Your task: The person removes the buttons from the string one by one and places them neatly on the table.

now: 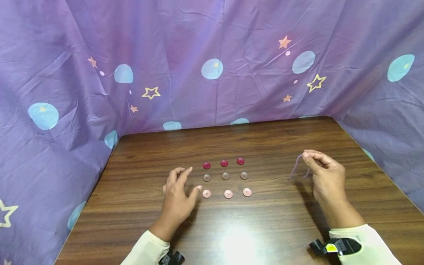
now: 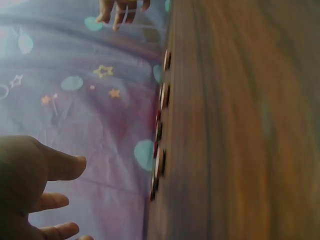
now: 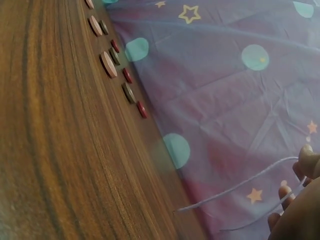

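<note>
My right hand (image 1: 326, 178) pinches a thin purple string (image 1: 296, 165) between thumb and fingertips above the right side of the table. Two ends of the string (image 3: 235, 186) hang from the pinch in the right wrist view. Just left of the buttons hovers my left hand (image 1: 179, 195), its fingers spread and holding nothing. The buttons lie in three rows of three: dark red buttons (image 1: 224, 163) at the back, grey-brown buttons (image 1: 225, 176) in the middle, pale pink buttons (image 1: 228, 194) in front. My left thumb is close to the leftmost pink button (image 1: 206, 193).
The brown wood-grain table (image 1: 142, 213) has a bright glare patch near its front. A purple curtain (image 1: 185, 44) with stars and blue spots hangs behind it and along both sides. Each wrist wears a black camera mount (image 1: 344, 246) over a pale sleeve.
</note>
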Demonstrator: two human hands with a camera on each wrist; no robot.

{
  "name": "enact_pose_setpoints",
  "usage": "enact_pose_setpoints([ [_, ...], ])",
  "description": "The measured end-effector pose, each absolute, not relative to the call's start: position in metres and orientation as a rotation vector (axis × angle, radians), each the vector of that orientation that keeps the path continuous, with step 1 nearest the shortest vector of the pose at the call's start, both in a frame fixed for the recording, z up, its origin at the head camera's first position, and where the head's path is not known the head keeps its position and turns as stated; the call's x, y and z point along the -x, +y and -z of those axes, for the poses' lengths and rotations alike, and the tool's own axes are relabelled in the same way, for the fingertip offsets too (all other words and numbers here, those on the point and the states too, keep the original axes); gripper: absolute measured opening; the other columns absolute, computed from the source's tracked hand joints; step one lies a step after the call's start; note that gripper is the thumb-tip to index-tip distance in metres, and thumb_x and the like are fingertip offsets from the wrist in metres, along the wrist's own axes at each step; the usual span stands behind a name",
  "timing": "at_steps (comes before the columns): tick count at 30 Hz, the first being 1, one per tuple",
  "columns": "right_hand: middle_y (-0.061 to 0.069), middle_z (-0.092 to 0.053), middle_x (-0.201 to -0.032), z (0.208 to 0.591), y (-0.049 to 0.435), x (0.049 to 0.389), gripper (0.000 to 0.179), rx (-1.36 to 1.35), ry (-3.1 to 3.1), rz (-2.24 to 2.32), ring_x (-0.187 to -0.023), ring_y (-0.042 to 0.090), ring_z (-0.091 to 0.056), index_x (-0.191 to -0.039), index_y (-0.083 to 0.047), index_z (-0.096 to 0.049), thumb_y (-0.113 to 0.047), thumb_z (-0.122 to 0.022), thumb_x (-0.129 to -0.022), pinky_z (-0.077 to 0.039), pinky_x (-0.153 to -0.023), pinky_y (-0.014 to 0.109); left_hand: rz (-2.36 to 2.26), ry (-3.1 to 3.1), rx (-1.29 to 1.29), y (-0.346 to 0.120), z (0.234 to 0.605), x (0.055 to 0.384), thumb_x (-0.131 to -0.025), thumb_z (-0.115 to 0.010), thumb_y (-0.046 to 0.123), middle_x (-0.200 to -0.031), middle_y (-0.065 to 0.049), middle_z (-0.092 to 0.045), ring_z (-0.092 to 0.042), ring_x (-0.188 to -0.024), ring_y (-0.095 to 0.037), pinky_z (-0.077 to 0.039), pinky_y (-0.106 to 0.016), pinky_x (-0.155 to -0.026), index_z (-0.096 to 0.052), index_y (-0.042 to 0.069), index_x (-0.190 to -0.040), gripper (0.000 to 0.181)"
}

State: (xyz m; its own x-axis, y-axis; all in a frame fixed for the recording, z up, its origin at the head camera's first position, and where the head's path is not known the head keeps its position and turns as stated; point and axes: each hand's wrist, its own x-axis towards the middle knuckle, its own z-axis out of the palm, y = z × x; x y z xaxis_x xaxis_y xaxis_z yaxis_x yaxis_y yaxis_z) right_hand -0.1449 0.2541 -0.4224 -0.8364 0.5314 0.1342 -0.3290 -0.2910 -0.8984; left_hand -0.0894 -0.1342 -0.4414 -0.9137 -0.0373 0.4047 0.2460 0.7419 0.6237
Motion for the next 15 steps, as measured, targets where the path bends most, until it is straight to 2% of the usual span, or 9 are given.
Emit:
enact_pose_setpoints([
  [7, 0.002, -0.083, -0.090, 0.423, 0.257, 0.144, 0.012, 0.275, -1.418, -2.142, -0.085, 0.009, -0.078, -0.086, 0.005, -0.081, 0.016, -0.078, -0.089, -0.059, -0.075, 0.015, 1.009, -2.534, 0.068, -0.150, 0.446, 0.094, -0.088, -0.089, 0.014, -0.145, -0.023, -0.058, -0.058, -0.135, -0.042, -0.041, -0.059, -0.100, -0.066, 0.003, -0.146, 0.063],
  [15, -0.003, -0.083, -0.088, 0.425, 0.260, 0.146, 0.015, 0.311, -1.471, -2.113, -0.081, 0.006, -0.076, -0.086, 0.000, -0.083, 0.015, -0.080, -0.089, -0.058, -0.070, 0.013, 1.040, -2.542, -0.046, -0.162, 0.448, 0.097, -0.090, -0.088, 0.012, -0.146, -0.021, -0.057, -0.059, -0.132, -0.041, -0.041, -0.063, -0.104, -0.065, 0.003, -0.147, 0.062],
])
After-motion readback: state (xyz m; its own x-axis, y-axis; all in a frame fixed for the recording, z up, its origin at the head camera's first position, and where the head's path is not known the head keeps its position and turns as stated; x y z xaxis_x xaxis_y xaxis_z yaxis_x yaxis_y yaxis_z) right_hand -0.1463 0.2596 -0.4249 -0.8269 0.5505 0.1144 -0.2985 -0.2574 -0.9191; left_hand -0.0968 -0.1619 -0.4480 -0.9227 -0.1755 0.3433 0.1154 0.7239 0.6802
